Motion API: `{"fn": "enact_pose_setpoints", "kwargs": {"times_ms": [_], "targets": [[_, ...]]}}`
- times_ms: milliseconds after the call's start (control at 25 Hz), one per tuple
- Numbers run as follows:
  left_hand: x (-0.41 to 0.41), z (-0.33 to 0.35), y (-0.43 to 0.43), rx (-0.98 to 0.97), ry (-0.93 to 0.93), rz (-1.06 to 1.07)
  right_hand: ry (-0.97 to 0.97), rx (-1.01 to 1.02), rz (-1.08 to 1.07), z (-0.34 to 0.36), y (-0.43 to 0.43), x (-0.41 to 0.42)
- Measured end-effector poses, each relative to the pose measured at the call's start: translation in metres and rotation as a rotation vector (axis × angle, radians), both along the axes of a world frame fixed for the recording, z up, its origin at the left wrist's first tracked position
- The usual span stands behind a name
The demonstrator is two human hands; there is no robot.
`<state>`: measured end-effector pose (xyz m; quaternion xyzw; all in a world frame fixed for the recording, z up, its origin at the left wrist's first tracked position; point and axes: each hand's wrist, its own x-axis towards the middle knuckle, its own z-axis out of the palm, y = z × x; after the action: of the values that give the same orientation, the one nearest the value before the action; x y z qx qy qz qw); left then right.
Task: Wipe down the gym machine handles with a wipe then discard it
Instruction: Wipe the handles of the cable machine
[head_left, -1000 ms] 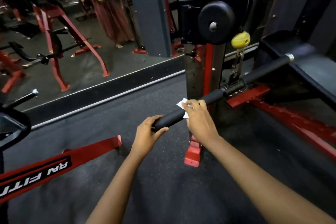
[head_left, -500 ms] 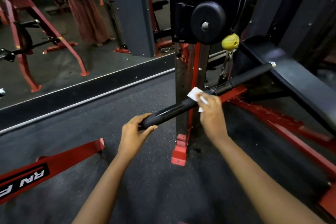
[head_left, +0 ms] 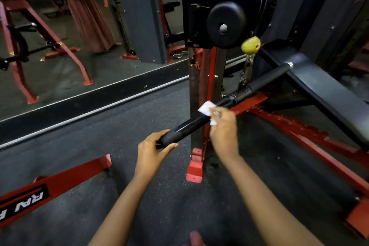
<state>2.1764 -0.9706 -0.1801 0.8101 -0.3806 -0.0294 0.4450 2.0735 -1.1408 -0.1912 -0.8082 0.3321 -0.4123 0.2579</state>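
Left hand (head_left: 152,151) grips the near end of the black handle bar (head_left: 187,127), evidently steadying it. Right hand (head_left: 222,126) wraps the white wipe (head_left: 205,108) around the bar near its centre joint, fingers curled, to clean all sides.

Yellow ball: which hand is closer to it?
Right. The right hand wraps the wipe round the bar, below the yellow ball; the left hand grips the bar's near end, farther away.
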Motion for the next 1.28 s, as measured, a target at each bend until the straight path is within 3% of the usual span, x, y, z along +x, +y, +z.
{"fn": "enact_pose_setpoints", "kwargs": {"times_ms": [80, 160, 440, 520, 640, 880, 1080, 1280], "targets": [[-0.003, 0.001, -0.001, 0.021, 0.009, -0.015, 0.080, 0.021, -0.139, 0.005, -0.032, -0.010], [-0.008, 0.003, -0.003, 0.033, 0.040, -0.020, 0.144, -0.014, -0.148, 0.006, -0.034, -0.008], [-0.017, 0.007, -0.006, 0.016, 0.079, -0.014, 0.026, -0.133, 0.024, -0.022, 0.061, 0.002], [-0.021, 0.007, -0.006, 0.018, 0.082, -0.007, -0.149, 0.004, -0.037, -0.022, 0.049, -0.005], [-0.027, 0.008, -0.005, 0.020, 0.080, -0.008, -0.374, 0.305, -0.323, -0.012, 0.001, -0.011], [-0.036, 0.010, -0.003, 0.014, 0.098, 0.005, -0.459, 0.591, -0.372, -0.011, 0.034, 0.009], [-0.037, 0.009, -0.002, 0.006, 0.084, 0.021, -0.463, 0.690, -0.165, -0.017, 0.117, -0.005], [-0.044, 0.008, 0.002, 0.011, 0.118, 0.029, -0.552, 0.824, -0.394, 0.001, 0.042, -0.011]]}}
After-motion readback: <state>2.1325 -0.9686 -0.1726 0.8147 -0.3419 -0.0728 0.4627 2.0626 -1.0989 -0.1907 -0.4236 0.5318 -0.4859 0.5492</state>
